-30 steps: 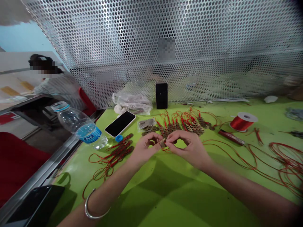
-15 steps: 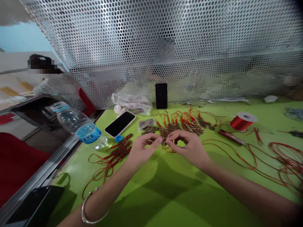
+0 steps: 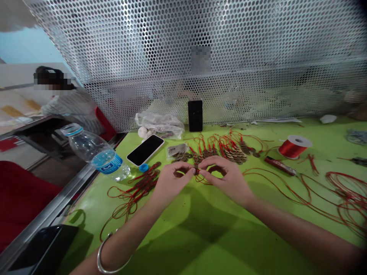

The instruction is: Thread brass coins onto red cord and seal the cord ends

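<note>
Pinching: a small coin-and-red-cord piece is gripped between the fingertips of the left hand and the right hand, just above the green table.
Hand pose: both hands are held knuckles-up, thumbs and forefingers pressed together on the piece, other fingers curled; a metal bangle is worn on the left wrist.
Near edge: a dark flat device is laid at the table's left corner.
Cords: knotted red cord bundles are spread left of the hands; loose red cord is looped to the right.
Bottle: a clear plastic water bottle is tipped over, a little water inside, its blue cap off beside it.
Coins: round brown coins on red cord are heaped just beyond the hands.
Further: a white-edged phone, a red thread spool, a crumpled plastic bag.
Back: a black phone is propped against the perforated metal screen.
</note>
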Demonstrator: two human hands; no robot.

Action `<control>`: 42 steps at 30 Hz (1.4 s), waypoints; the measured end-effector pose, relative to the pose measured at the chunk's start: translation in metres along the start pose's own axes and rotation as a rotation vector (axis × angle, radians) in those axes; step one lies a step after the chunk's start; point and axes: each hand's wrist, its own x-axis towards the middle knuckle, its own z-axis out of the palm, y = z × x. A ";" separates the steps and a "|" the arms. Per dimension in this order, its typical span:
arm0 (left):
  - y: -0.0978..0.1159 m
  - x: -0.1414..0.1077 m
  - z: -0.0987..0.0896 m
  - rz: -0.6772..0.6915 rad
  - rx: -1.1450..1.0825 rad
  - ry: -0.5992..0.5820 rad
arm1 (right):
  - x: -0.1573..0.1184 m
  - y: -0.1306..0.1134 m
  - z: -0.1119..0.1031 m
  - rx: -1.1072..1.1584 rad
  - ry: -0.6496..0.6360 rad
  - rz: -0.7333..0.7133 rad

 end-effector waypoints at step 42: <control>0.002 -0.006 0.007 -0.135 -0.331 0.005 | -0.009 0.004 0.013 0.340 -0.014 0.207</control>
